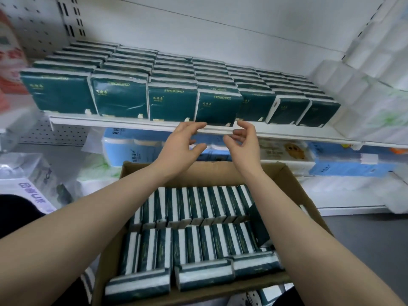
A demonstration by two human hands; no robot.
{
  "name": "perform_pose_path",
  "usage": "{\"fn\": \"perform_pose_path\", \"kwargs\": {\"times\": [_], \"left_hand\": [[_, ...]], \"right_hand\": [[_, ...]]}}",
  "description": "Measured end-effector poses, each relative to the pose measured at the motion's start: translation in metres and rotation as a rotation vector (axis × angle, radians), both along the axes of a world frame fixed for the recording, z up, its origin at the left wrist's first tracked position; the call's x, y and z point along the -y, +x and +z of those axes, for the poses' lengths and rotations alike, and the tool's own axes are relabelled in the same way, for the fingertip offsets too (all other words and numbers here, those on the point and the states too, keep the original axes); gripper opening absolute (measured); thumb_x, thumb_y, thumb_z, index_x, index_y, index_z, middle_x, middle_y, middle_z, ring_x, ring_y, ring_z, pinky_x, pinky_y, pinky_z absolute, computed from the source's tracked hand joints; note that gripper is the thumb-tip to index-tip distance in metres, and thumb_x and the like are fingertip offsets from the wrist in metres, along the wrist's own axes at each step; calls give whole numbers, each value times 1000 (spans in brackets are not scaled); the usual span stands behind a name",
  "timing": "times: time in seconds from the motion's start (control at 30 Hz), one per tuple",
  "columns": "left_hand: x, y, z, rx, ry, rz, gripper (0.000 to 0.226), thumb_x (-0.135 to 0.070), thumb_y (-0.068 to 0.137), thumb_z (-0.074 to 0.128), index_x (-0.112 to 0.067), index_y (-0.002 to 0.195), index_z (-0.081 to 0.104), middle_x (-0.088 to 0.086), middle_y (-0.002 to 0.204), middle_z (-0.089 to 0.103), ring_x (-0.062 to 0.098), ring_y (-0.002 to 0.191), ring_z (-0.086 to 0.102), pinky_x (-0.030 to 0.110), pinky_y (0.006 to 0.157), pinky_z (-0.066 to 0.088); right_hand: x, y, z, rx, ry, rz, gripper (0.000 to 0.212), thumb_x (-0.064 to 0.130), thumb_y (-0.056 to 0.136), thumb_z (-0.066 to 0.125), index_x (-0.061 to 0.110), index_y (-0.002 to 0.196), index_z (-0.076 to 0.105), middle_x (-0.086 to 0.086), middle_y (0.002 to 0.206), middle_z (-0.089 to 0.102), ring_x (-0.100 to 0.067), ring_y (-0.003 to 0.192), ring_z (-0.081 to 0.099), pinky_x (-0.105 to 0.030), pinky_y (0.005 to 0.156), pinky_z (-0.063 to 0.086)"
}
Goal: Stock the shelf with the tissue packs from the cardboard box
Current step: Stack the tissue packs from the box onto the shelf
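Cardboard box (pixel 294 181): rows of green tissue packs (pixel 198 246) | shelf (pixel 110 123): stocked | left hand (pixel 183 141), right hand (pixel 245 143): loosely spread, empty

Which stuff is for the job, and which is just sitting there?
For the job: cardboard box, green tissue packs inside, shelf, left hand, right hand.
Just there: blue packs below, white rolls, red pack.

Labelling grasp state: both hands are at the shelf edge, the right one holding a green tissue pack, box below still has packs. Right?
No. Head view: the right hand holds nothing, fingers loosely curled. The left hand is beside it at the shelf edge, and the cardboard box still has packs.
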State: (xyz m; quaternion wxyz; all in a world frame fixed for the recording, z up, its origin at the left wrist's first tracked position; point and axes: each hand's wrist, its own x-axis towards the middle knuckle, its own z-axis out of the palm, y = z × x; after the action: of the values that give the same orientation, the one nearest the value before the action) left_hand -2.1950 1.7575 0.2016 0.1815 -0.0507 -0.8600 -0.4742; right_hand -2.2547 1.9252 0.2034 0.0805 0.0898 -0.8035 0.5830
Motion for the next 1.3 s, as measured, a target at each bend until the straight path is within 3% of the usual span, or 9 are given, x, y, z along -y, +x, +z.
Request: {"fn": "perform_pose_path", "kwargs": {"times": [0.17, 0.33, 0.43, 0.57, 0.67, 0.9, 1.07, 1.17, 1.3], "left_hand": [[10, 40, -13, 199, -98, -102, 40, -19, 92, 64, -20, 131, 57, -7, 127, 57, 5, 116, 53, 17, 99, 42], [10, 75, -34, 376, -168, -261, 33, -16, 90, 67, -14, 122, 62, 0, 118, 65, 10, 107, 62, 22, 97, 48], [-1, 100, -45, 532, -171, -335, 30, -23, 91, 67, -18, 120, 63, -5, 109, 67, 4, 99, 63, 6, 84, 45], [-19, 126, -56, 709, -241, -457, 24, -31, 91, 66, -24, 114, 64, -23, 76, 62, -1, 81, 59, 21, 88, 46], [-27, 135, -62, 799, -300, -554, 32, -42, 87, 69, -28, 115, 62, -7, 94, 68, 7, 91, 63, 27, 95, 48], [-32, 133, -71, 825, -546, -578, 41, -49, 89, 63, -25, 122, 58, -13, 108, 59, 5, 94, 54, 23, 86, 42], [-28, 122, -76, 770, -515, -453, 30, -33, 102, 46, -19, 126, 56, 1, 125, 60, 14, 102, 53, 28, 90, 38], [-25, 117, -80, 790, -461, -401, 41, -41, 101, 43, -19, 134, 52, 1, 134, 56, 19, 117, 52, 32, 102, 38], [-18, 108, -82, 763, -355, -355, 43, -35, 89, 67, -19, 127, 54, 1, 120, 62, 17, 103, 58, 32, 93, 47]], "right_hand": [[-4, 33, -19, 114, 53, 66, 52, 17, 91, 69, 19, 136, 43, 2, 113, 57, -10, 101, 58, -17, 80, 46], [-16, 61, -39, 204, 152, 149, 49, 11, 88, 70, 16, 131, 47, -1, 110, 59, -13, 96, 60, -35, 96, 51], [-27, 83, -46, 246, 217, 233, 49, 17, 87, 74, 19, 129, 49, 2, 111, 58, -12, 99, 60, -28, 91, 50], [-42, 107, -58, 366, 311, 358, 43, 19, 86, 76, 22, 123, 54, 1, 111, 61, -14, 100, 63, -27, 87, 50], [-53, 118, -66, 451, 398, 431, 36, 19, 86, 76, 22, 117, 58, -2, 110, 64, -14, 98, 65, -27, 89, 51], [-63, 123, -61, 559, 464, 590, 20, 19, 85, 78, 18, 103, 69, 1, 99, 69, -12, 94, 65, -27, 90, 51], [-65, 122, -72, 598, 662, 671, 44, 31, 77, 84, 26, 117, 66, 3, 126, 62, -14, 118, 56, -34, 105, 44], [-60, 120, -78, 525, 764, 654, 36, 20, 82, 79, 22, 117, 66, 2, 116, 66, -17, 108, 61, -36, 99, 49], [-56, 111, -76, 553, 627, 581, 22, 14, 88, 72, 18, 109, 68, -2, 104, 69, -22, 100, 65, -37, 91, 54]]}}
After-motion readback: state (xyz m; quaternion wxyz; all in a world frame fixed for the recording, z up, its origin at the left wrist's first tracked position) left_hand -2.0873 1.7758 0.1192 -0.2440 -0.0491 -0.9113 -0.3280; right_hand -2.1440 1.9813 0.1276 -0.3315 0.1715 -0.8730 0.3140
